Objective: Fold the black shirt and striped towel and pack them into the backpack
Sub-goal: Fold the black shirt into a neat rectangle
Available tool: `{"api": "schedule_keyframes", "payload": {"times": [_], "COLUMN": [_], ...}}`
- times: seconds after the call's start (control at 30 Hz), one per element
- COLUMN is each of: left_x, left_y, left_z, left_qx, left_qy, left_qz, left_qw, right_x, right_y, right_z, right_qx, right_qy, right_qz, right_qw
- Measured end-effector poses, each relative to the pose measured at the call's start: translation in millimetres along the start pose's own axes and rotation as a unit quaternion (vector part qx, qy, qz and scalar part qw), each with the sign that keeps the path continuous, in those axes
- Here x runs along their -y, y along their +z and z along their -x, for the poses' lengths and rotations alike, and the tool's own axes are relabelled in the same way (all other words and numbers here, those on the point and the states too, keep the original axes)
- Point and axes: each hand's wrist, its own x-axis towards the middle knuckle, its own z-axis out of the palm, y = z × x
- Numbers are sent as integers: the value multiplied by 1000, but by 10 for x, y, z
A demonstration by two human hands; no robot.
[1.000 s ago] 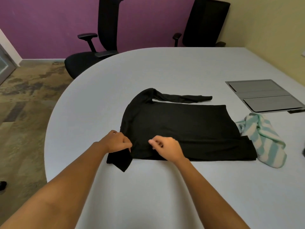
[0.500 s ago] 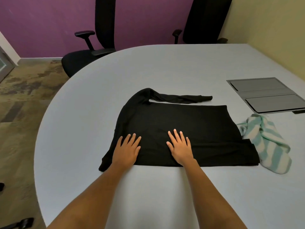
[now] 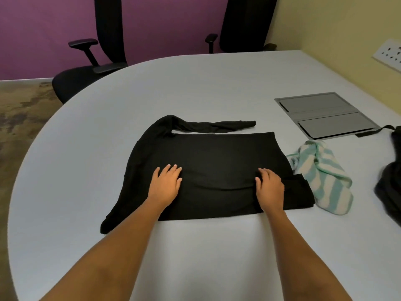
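**Both palms flat on the half-folded shirt**

Head view: the black shirt (image 3: 208, 166) lies spread on the pale table (image 3: 195, 88), one sleeve stretched along its far edge. The left hand (image 3: 166, 185) rests flat on the shirt's left part, fingers extended, gripping nothing. The right hand (image 3: 270, 189) presses flat on the right part, fingers slightly bent, holding nothing. The striped towel (image 3: 323, 177) lies crumpled just beside the shirt's right edge. The backpack (image 3: 390, 183) sits at the right border, only partly visible.
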Motion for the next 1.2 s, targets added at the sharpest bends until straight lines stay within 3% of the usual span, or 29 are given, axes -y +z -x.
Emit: {"api": "schedule_keyframes", "payload": {"times": [0.17, 0.37, 0.63, 0.83, 1.07, 1.2], "left_x": [-406, -488, -439, -442, -584, -788], "left_y": [-7, 6, 17, 74, 192, 429], "left_z": [-304, -417, -474, -473, -324, 17], "left_qx": [42, 41, 13, -77, -114, -70], "left_qy": [82, 71, 9, -114, -52, -1], "left_qz": [-21, -63, 79, 75, 53, 12], "left_qw": [996, 995, 997, 988, 991, 997], "right_x": [-544, -1022, -1091, -1107, -1090, -1068], "right_y": [-171, -250, -257, -237, -235, -266], "right_z": [-53, -64, -136, -206, -227, -194], "right_qx": [-64, -86, -112, -107, -75, -93], "right_qy": [114, 194, 160, 176, 166, 14], "right_qz": [8, -21, -171, -151, -109, -24], "right_qw": [991, 977, 966, 967, 977, 995]}}
